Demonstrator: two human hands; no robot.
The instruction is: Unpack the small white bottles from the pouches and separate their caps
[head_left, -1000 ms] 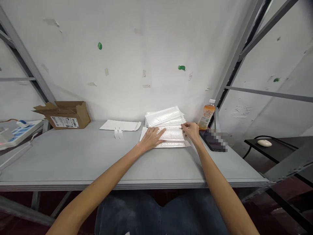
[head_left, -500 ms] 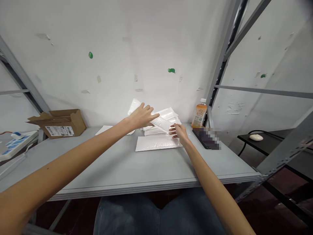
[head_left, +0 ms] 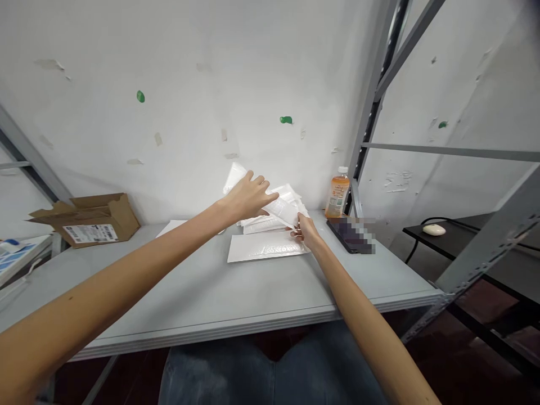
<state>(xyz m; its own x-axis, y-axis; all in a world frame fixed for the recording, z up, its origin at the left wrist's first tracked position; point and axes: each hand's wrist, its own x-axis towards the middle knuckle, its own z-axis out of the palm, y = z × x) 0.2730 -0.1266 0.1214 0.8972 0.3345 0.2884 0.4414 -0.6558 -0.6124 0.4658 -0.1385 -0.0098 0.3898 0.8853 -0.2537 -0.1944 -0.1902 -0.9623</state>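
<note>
A white bubble mailer (head_left: 283,212) slants above the table between my hands, its far end rising to the upper left. My left hand (head_left: 250,197) grips it from above, around its middle, with the thumb pointing right. The lower right end is pinched by my right hand (head_left: 307,229), whose fingertips are partly hidden behind it. Below and behind lies a loose pile of white bubble mailers (head_left: 262,226), overlapping at different angles. One more flat mailer (head_left: 264,248) rests in front of the pile, close under my right hand.
An opened cardboard box (head_left: 93,219) with a label stands at the left on the grey table (head_left: 189,298). To the right are an orange drink bottle (head_left: 337,194) and a dark, partly blurred phone-like object (head_left: 348,236). A white mouse (head_left: 433,229) sits on a black side shelf.
My right hand has closed on the lower right end of the mailer, where its fingers were spread beside it. My left hand keeps its grip. The whole view has shifted slightly.
</note>
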